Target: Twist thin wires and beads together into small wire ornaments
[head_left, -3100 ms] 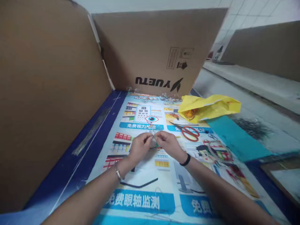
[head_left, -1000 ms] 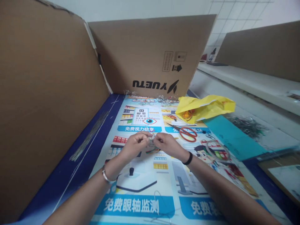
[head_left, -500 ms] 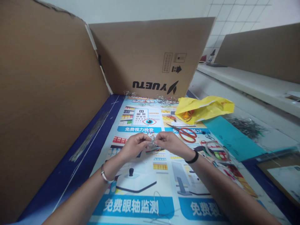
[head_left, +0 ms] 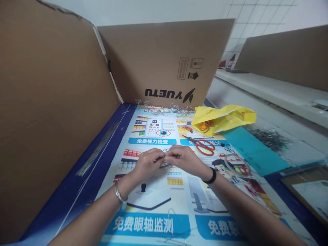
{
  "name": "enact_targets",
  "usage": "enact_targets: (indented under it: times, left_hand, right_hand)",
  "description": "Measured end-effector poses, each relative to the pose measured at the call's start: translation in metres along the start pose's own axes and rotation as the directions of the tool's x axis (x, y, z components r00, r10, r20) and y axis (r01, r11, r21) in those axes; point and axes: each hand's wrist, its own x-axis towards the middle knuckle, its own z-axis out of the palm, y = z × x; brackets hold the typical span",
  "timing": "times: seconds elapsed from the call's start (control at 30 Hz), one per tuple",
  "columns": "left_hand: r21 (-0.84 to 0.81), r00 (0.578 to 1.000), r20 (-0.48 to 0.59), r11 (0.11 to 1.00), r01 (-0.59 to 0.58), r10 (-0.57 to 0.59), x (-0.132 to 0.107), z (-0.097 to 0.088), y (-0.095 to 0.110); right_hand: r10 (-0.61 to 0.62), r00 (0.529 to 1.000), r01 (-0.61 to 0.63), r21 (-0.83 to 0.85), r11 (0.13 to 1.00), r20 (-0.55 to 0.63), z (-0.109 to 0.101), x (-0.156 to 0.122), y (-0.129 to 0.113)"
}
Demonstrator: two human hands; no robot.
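Observation:
My left hand (head_left: 150, 163) and my right hand (head_left: 181, 159) meet over the middle of the printed poster (head_left: 159, 223), fingertips touching. Both are closed in a pinch on a small bundle of thin wire (head_left: 166, 164), mostly hidden by the fingers; loops of it show below and behind them. A bangle circles the left wrist and a black band the right one. Beyond my right hand lie scissors (head_left: 205, 147) with orange-red handles, blades pointing left. Loose wire pieces (head_left: 174, 225) rest on the poster nearer to me.
Cardboard walls (head_left: 164, 61) stand at the back and left. A yellow bag (head_left: 230, 118) lies back right, near a heap of wire (head_left: 269, 139) and a coil (head_left: 237, 165). Straight wires (head_left: 98, 148) lie at left; wire scraps (head_left: 180, 110) line the back wall.
Both hands have closed in towards each other and turned slightly, covering more of the wire bundle. Everything else stays in place.

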Motion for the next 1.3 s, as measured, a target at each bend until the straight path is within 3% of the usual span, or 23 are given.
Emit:
enact_targets:
  times: [0.07, 0.17, 0.33, 0.43, 0.87, 1.0, 1.07, 1.17, 1.3]
  left_hand:
    - [-0.037, 1.000, -0.011, 0.999, 0.024, -0.025, 0.001, -0.002, 0.000]
    - [-0.093, 0.999, -0.013, 0.995, 0.046, -0.047, 0.002, -0.004, -0.001]
    - [-0.100, 0.999, 0.016, 0.994, 0.051, -0.050, 0.001, -0.004, -0.001]
    - [-0.093, 0.999, 0.030, 0.995, 0.046, -0.043, 0.001, -0.004, -0.001]
    - [-0.084, 0.999, 0.054, 0.996, 0.001, 0.003, 0.000, -0.005, -0.002]
    - [-0.147, 0.993, 0.091, 0.985, 0.090, -0.077, 0.002, -0.005, -0.002]
    - [-0.254, 0.969, 0.140, 0.938, 0.234, -0.204, 0.004, -0.005, -0.001]
    - [-0.467, 0.892, 0.269, 0.761, 0.450, -0.363, 0.008, -0.006, 0.001]
    - [-0.625, 0.846, 0.303, 0.578, 0.524, -0.439, 0.010, -0.006, 0.002]
  right_hand:
    - [0.040, 0.999, -0.039, 0.045, 0.998, -0.027, -0.005, 0.002, 0.005]
    - [0.034, 0.995, -0.036, -0.021, 0.999, -0.091, -0.007, 0.003, 0.010]
    - [-0.221, 0.974, 0.206, -0.239, 0.949, -0.039, -0.002, 0.002, 0.012]
    - [-0.284, 0.958, 0.277, -0.318, 0.907, 0.024, 0.000, 0.000, 0.014]
    - [-0.425, 0.904, 0.401, -0.445, 0.801, 0.049, 0.006, -0.004, 0.011]
    - [-0.445, 0.893, 0.375, -0.445, 0.813, -0.060, 0.013, -0.003, 0.013]
    - [-0.418, 0.898, 0.333, -0.405, 0.851, -0.140, 0.017, -0.002, 0.015]
    - [-0.401, 0.893, 0.312, -0.360, 0.879, -0.205, 0.021, -0.002, 0.017]
    - [-0.412, 0.879, 0.322, -0.339, 0.884, -0.239, 0.024, -0.003, 0.018]
